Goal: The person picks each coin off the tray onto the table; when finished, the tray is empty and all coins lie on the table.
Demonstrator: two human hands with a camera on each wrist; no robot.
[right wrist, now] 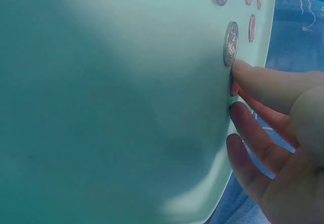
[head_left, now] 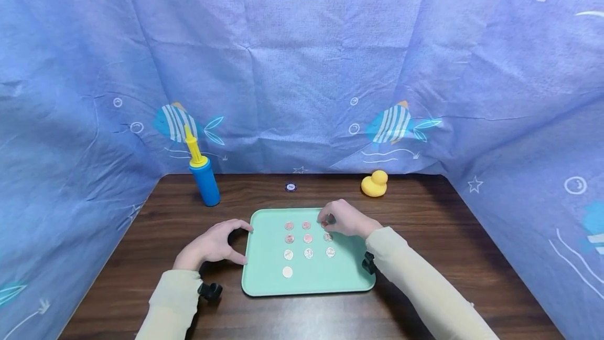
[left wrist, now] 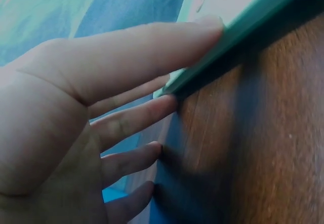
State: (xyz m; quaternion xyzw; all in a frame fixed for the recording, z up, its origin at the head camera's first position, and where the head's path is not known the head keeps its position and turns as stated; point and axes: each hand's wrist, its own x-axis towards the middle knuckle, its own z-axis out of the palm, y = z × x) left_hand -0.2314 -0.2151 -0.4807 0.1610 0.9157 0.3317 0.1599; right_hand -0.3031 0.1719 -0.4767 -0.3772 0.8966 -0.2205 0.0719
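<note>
A mint-green tray [head_left: 330,279] lies on the table with several coins in rows, copper-coloured ones [head_left: 289,225] toward the back and silver ones [head_left: 308,253] toward the front. One pale coin [head_left: 287,272] lies alone at the front. My right hand [head_left: 346,218] is over the tray's back right part. Its thumb and index finger pinch a copper-coloured coin [right wrist: 235,87] on the tray, mostly covered by the fingertips. Beside it lies a silver-looking coin [right wrist: 231,44]. At the tray's left side my left hand [head_left: 214,243] touches the rim with thumb and fingertips spread apart, fingers loosely bent.
A blue and yellow hand pump [head_left: 206,185] stands at the back left of the brown wooden table [head_left: 189,319]. A poker chip [head_left: 290,187] lies behind the tray, and a yellow rubber duck [head_left: 375,184] sits at the back right. Blue fish-patterned cloth surrounds the table.
</note>
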